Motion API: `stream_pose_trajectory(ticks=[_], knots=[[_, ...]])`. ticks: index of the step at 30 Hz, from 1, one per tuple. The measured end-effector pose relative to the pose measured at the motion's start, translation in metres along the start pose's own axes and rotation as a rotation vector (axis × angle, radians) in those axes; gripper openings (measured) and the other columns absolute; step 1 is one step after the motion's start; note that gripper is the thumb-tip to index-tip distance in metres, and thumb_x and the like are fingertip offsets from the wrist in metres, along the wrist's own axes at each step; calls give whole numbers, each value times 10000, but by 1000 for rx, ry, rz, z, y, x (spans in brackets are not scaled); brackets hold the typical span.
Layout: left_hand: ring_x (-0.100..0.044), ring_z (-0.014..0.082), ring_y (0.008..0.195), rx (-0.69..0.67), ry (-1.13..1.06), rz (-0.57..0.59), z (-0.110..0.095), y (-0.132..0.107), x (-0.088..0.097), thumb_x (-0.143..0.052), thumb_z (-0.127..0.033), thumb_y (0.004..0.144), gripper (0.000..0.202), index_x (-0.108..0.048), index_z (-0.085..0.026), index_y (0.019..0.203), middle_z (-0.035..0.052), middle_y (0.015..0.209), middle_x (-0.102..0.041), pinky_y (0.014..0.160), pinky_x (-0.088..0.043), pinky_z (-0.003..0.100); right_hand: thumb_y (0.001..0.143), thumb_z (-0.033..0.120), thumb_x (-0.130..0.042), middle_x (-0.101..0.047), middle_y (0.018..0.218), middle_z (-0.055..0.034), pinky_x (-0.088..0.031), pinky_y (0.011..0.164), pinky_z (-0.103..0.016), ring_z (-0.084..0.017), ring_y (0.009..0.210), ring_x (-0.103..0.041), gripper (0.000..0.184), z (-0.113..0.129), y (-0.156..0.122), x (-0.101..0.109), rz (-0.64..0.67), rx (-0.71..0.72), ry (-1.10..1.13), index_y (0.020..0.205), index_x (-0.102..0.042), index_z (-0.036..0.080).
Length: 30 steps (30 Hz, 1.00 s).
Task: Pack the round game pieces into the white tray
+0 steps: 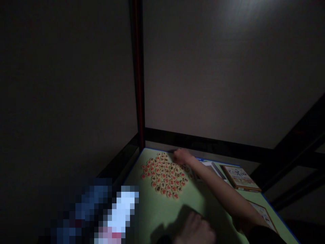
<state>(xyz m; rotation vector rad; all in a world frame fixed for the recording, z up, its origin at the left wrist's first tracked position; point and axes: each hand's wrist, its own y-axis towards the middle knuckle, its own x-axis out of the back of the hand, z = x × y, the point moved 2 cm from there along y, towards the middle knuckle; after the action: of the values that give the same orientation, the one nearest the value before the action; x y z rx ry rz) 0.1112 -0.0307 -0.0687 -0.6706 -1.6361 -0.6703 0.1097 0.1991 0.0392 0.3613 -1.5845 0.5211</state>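
Note:
Round Chinese chess pieces [166,178] lie flat in a spread cluster on the pale green table [152,217], marked with red or black characters. My right hand [181,156] reaches to the far edge of this cluster, its fingers curled downward; whatever is under the fingertips is hidden. A few pieces lie beside the wrist, partly covered by the forearm. Close to me, at the bottom of the view, my left hand [195,229] is curled like a loose fist above the table, somewhat blurred. Its fingertips and anything inside it cannot be seen.
A grey-and-white flat item [213,168] lies behind my right forearm. To its right is a flat printed box [241,177], and another printed board [264,214] is partly under the arm. Dim walls meet behind the table. Pixelation covers the lower left.

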Motion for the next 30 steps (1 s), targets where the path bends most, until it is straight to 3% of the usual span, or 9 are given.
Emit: stream_pose_trajectory(ticks=[6, 11, 20, 24, 27, 30], knots=[[-659, 224, 811, -24, 30, -95, 1, -2, -5, -604, -163, 846, 161, -762, -157, 820, 98, 714, -702, 841, -538, 418, 765, 134, -670, -738, 1081, -203, -538, 845, -369, -331, 1030, -698, 258, 16, -6, -2, 2, -6, -44, 999, -777, 157], [-660, 235, 832, 7, 5, -53, 1, 0, -4, -617, -123, 811, 145, -760, -142, 827, 101, 721, -708, 854, -527, 419, 725, 131, -723, -749, 1045, -198, -544, 840, -369, -331, 1014, -704, 235, 12, -2, -6, 12, -18, 19, 952, -777, 156], [-671, 251, 857, -13, -2, -26, -1, -2, 2, -607, -127, 834, 159, -766, -131, 847, 116, 744, -714, 857, -554, 443, 716, 34, -610, -776, 813, -43, -527, 703, -227, -179, 758, -720, 264, -2, 15, -15, -7, 61, 318, 872, -784, 157], [-669, 223, 822, 77, 53, -115, -5, 1, -8, -607, -87, 815, 172, -758, -156, 772, 84, 704, -702, 876, -550, 413, 693, 48, -621, -756, 725, -24, -528, 637, -222, -156, 663, -702, 233, -5, 18, -22, -29, 52, 395, 831, -783, 143], [-661, 207, 830, 150, 86, -204, -8, 3, -16, -589, -69, 812, 202, -751, -178, 759, 63, 715, -703, 880, -542, 379, 689, 27, -607, -761, 745, -18, -528, 680, -231, -161, 707, -708, 255, -11, 18, -20, -66, 35, 384, 810, -786, 162], [-655, 214, 843, 127, 71, -202, -9, 3, -16, -594, -108, 830, 172, -746, -176, 787, 61, 726, -705, 876, -537, 382, 741, 33, -581, -775, 843, -44, -515, 736, -239, -179, 798, -716, 281, -24, 17, -11, -116, 3, 318, 866, -787, 178]])
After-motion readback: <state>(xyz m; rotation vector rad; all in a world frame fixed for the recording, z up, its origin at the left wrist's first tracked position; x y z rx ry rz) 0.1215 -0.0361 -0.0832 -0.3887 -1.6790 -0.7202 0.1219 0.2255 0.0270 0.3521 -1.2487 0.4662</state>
